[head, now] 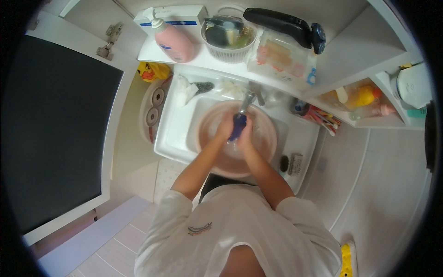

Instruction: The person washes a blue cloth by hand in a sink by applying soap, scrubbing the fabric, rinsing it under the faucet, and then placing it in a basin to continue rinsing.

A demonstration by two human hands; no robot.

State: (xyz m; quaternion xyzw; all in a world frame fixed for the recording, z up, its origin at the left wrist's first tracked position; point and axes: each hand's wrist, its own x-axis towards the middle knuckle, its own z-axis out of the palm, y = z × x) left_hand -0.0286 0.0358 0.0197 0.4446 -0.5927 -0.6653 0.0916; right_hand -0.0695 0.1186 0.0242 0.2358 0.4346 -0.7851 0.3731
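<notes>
Both of my hands are over a pink plastic basin (270, 138) standing in a white washbasin (173, 138). My left hand (225, 126) and my right hand (246, 131) hold a wet-looking dark blue cloth (238, 127) between them, one from each side. It lies right below the spout of the chrome faucet (246, 104). Water appears to run from the cloth into the basin, though the view there is blurred. What the cloth is exactly, I cannot tell.
A white shelf above the sink bears a pink pump bottle (174, 43), a white basket (228, 53) and an electric shaver (280, 24). Two brushes, one a nail brush (295, 164), lie on the sink's right rim. An open mirrored cabinet door (62, 131) stands at left.
</notes>
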